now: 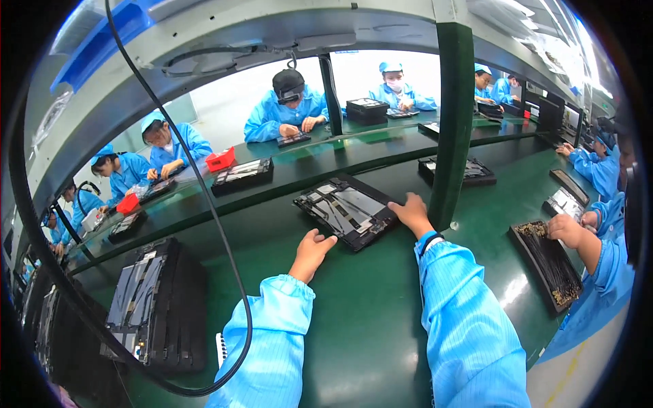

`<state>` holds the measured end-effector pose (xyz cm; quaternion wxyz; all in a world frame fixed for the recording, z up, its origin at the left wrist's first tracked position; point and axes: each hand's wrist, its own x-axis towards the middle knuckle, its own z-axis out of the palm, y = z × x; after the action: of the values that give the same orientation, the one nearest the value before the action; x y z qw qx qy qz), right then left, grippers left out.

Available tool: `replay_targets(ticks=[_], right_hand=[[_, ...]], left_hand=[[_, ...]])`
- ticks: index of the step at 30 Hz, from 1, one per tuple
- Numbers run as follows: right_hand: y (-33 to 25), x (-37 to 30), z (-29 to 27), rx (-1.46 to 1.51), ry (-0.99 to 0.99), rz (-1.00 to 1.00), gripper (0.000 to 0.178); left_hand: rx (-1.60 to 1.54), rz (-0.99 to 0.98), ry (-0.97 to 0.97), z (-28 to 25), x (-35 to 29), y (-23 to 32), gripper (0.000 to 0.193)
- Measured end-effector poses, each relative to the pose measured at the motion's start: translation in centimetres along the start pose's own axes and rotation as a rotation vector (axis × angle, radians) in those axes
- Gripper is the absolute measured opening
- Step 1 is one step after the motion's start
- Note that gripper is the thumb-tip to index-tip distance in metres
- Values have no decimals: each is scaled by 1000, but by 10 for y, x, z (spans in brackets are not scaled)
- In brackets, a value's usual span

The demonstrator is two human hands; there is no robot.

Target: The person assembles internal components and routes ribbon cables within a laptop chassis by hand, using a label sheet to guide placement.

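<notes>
A long green counter (367, 319) runs through a bright workshop, with a raised green shelf (299, 166) along its far side. A dark green post (454, 122) rises to a grey overhead frame (224, 47). Behind it stands a pale wall (224, 109). A black cable (204, 197) hangs down.

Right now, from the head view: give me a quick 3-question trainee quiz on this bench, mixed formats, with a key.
1. True or false: the right hand rests on the near right edge of the opened tablet.
2. Multiple choice: the stack of black trays lies A) left of the left hand; B) right of the right hand; C) between both hands.
3. Fill in: the belt is ____ in colour.

Key: 1 true; 2 A; 3 green.
</notes>
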<state>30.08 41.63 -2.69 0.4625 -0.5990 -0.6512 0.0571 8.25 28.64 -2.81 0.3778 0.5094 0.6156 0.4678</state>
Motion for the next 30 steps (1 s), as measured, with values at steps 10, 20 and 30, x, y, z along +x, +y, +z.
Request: replay_targets(ticks=[10, 20, 30], right_hand=[[-76, -47, 20, 1031, -123, 285, 57], [-134, -100, 47, 1001, 255, 282, 92], [-144, -93, -66, 1384, 114, 428, 44]], left_hand=[[-287, 93, 390, -10, 13, -19, 49], [-99, 137, 566, 4, 4, -9, 62], [96, 143, 403, -20, -56, 48, 102]])
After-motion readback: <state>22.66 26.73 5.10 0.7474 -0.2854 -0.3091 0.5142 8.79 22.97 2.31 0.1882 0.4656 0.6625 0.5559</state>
